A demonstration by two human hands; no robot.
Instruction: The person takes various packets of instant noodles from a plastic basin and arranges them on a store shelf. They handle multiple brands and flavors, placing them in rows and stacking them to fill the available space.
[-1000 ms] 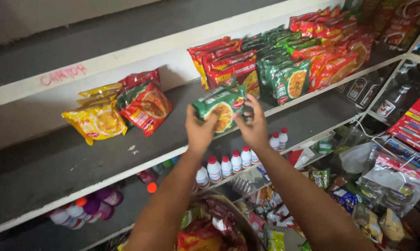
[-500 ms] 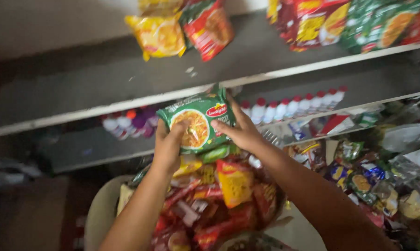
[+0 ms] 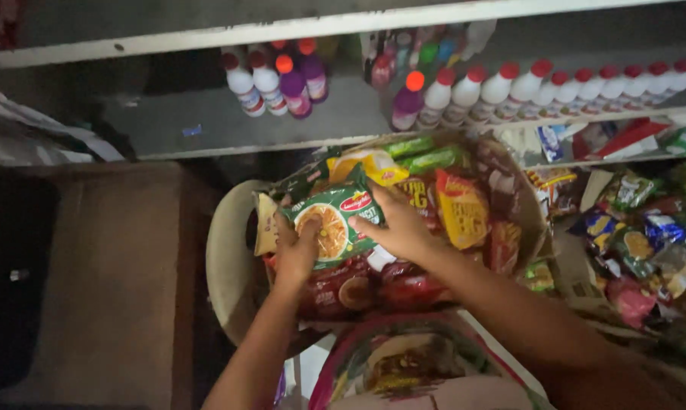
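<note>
Dim light throughout. Grey shelf (image 3: 206, 125) w/ white front edge seen across upper frame; second white-edged shelf board (image 3: 206, 34) above it. Brown flat surface (image 3: 123, 281) at lower left, dark recess (image 3: 13, 288) beside it. Cluttered goods stacked at right.

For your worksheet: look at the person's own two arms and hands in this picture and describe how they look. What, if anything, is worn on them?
Both arms are bare from the bottom edge of the picture up to the hands: no sleeves show. The left hand and right hand wear no gloves. No watch, bracelet or ring can be seen, though the light is dim and the picture is a little blurred, so small items could be missed.
</note>
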